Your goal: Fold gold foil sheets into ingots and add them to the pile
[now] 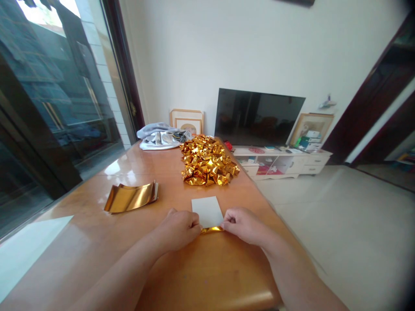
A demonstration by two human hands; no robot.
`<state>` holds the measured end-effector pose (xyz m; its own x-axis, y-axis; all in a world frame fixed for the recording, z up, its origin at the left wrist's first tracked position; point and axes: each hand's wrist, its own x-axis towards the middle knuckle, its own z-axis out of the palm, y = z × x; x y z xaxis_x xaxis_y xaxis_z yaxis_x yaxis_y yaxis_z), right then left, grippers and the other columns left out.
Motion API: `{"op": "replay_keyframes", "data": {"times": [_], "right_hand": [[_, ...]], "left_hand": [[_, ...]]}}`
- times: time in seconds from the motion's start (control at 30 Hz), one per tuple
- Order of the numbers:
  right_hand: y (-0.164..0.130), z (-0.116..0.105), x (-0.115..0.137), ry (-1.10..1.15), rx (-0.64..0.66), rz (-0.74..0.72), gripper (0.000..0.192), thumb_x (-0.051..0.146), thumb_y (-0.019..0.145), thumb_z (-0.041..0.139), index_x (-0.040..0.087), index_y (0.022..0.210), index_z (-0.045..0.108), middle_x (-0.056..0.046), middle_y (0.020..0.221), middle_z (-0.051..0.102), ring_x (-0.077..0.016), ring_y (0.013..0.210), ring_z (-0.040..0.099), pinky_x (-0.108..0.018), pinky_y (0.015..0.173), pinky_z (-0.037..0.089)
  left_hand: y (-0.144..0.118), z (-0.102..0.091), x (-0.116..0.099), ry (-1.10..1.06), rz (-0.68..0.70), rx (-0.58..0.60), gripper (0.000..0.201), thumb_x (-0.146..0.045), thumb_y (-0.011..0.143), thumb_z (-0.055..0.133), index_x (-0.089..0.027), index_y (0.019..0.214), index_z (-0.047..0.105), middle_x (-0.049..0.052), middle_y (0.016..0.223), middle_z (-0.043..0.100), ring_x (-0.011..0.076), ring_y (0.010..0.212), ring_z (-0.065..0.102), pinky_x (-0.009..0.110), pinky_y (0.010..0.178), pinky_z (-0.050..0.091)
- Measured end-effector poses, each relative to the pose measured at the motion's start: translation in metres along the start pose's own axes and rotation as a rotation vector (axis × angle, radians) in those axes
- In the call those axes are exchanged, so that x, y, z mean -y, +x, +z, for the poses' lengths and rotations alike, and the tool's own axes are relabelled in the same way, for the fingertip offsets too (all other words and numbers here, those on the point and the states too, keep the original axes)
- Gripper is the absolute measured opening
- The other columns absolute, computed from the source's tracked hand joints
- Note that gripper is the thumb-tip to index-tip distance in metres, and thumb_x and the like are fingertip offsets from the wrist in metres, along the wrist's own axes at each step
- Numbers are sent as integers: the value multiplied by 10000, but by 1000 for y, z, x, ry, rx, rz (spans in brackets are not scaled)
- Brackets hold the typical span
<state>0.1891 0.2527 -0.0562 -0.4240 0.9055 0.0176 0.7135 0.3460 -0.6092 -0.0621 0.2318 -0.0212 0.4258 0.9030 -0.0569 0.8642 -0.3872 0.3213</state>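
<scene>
I have both hands pinching the near edge of a gold foil sheet (208,212) lying white side up on the bench (97,242): left hand (177,230), right hand (244,224). Only that edge is turned over so far. A big heap of folded gold pieces (207,162) sits beyond, and a stack of flat foil sheets (131,198) waits to the left.

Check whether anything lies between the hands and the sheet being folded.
Nothing visible does: the left hand and right hand both pinch the near gold edge of the sheet directly on the table.

On your bench (97,242) you see a gold pile (207,162) beyond a curved foil stack (131,198), grey cloth (160,136) at the far end, and a TV (256,117) over a white cabinet (285,162).
</scene>
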Motion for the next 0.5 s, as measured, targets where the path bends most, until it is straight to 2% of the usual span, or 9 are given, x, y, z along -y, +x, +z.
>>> {"op": "replay_keyframes", "data": {"times": [0.23, 0.5], "right_hand": [[-3, -4, 4, 8, 2, 12, 181, 323, 836, 623, 189, 715, 615, 22, 685, 644, -117, 608, 535, -222, 500, 268], [0, -2, 1, 8, 27, 31, 141, 280, 819, 636, 186, 714, 630, 21, 668, 641, -116, 585, 509, -228, 506, 260]], "left_hand": [[1, 2, 1, -4, -9, 9, 249, -327, 850, 481, -206, 674, 608, -2, 699, 668, 153, 643, 563, 260, 619, 318], [1, 3, 0, -13, -24, 5, 244, -341, 853, 497, -213, 682, 615, -7, 705, 678, 154, 638, 563, 267, 671, 341]]}}
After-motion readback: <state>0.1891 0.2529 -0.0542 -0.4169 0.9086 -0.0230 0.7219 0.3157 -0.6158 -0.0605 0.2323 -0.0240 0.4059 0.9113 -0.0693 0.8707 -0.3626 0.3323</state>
